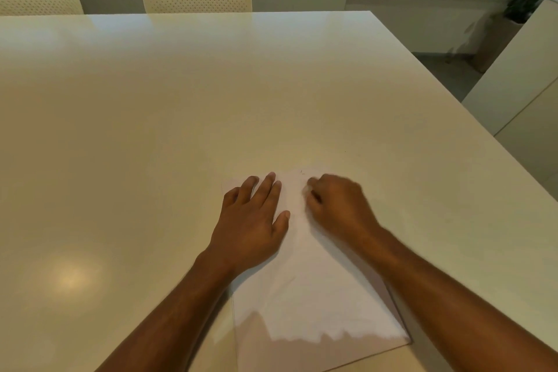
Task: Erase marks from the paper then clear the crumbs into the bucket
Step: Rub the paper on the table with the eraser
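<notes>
Glossy cream tabletop [181, 130], white paper sheet [314, 290], left hand [252, 220] pressing flat with fingers straight, right hand [338, 205] curled, blurred, contents unclear

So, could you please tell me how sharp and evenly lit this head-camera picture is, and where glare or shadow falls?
Head view: the right hand is motion-blurred at its curled fingers, the flat left hand sharper; a soft glare spot sits on the glossy cream table; a jagged shadow crosses the near end of the white paper sheet; wide-angle distortion slants the table's edges.
</notes>
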### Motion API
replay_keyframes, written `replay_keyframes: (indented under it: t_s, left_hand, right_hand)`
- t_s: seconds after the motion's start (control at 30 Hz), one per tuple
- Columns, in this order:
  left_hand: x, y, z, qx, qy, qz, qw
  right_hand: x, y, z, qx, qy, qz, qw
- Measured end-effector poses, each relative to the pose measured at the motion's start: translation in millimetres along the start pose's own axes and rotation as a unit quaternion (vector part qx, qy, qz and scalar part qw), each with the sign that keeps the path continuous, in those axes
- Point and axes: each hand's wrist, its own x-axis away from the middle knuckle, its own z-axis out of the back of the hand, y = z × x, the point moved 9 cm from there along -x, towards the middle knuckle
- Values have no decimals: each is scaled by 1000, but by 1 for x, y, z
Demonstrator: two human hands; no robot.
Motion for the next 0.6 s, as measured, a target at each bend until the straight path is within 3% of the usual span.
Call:
replay_keyframes:
  t_s: [0.1,0.27,0.4,0.47,0.57,0.6]
  left_hand:
    - [0,0,0,-3,1,2,1000]
    - [0,0,1,0,1,-1,1000]
    - [0,1,1,-1,1,0,1000]
    - [0,0,0,-2,0,0,1000]
    - [0,0,0,-2,-3,-3,1000]
    - [0,0,0,-3,-5,-3,1000]
  right_hand:
    - [-17,41,13,28,42,-86,995]
    - [6,-24,-5,-14,5,36,999]
    - [-26,47,13,33,45,-102,993]
    - [-23,29,14,30,57,-70,996]
    - [0,-29,-8,-26,6,48,999]
    - [-2,-26,-9,-24,-2,45,999]
